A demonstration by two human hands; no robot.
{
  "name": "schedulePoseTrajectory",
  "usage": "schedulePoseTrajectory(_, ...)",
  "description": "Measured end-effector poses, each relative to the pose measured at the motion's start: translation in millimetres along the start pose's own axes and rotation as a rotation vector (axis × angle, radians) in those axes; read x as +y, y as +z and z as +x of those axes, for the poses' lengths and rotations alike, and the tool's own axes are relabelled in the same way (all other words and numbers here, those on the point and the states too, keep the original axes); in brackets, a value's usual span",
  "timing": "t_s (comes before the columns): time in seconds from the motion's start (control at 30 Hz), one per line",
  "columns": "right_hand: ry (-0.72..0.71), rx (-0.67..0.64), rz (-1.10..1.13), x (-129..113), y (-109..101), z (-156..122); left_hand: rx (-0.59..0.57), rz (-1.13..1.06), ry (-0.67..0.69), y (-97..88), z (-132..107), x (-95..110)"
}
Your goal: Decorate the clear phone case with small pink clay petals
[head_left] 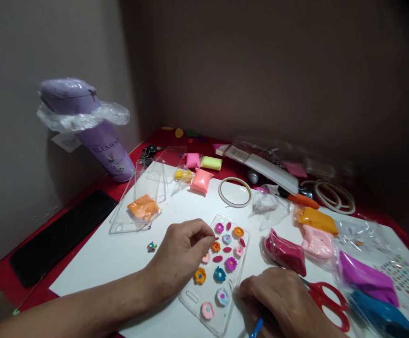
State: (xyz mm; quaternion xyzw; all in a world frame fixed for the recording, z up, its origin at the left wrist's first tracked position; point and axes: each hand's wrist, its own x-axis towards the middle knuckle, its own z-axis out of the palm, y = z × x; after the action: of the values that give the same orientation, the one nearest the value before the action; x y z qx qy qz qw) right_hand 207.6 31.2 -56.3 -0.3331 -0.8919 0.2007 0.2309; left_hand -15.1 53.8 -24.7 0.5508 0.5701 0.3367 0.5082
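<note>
A clear phone case point(197, 300) lies on the white sheet point(95, 267). Small clay flowers in orange, purple, pink, blue and teal, such as a teal flower point(220, 274), sit on it with several dark red petals point(217, 259). My left hand point(181, 256) rests over the case's left edge, thumb and forefinger pinched beside an orange flower. Whatever is between those fingertips is too small or hidden to make out. Right of the case, my right hand point(281, 298) is curled around a blue stick-like tool point(256, 327), mostly hidden beneath it. Red-handled scissors point(331, 303) lie beside that hand.
Bagged clay packets, including a dark red packet point(285, 252) and a purple packet point(368, 279), line the right side. A tape ring point(235, 192) lies behind the case. More clear cases point(119, 220), a black phone point(63, 234) and a purple tumbler point(107, 150) stand or lie left.
</note>
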Motion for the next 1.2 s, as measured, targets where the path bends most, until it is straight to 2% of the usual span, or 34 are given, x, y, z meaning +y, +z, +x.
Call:
schedulePoseTrajectory(0.2, 0.041, 0.081, 0.013, -3, 1, 1, 0.005, -0.023, -0.005, 0.9, 0, 0)
schedulePoseTrajectory(0.43, 0.036, 0.051, -0.052, -5, 5, 5, 0.011, 0.021, 0.005, -0.5, 0, 1)
schedulePoseTrajectory(0.63, 0.096, 0.089, -0.038, -5, 7, 2, 0.012, -0.008, -0.009, 0.3, -1, 3)
schedulePoseTrajectory(0.83, 0.037, 0.119, -0.079, -6, 10, 8, 0.009, 0.012, 0.012, -0.3, 0, 1)
schedulePoseTrajectory(1.2, 0.015, 0.146, -0.138, -4, 18, 5, 0.005, 0.018, 0.014, -0.3, -2, -1)
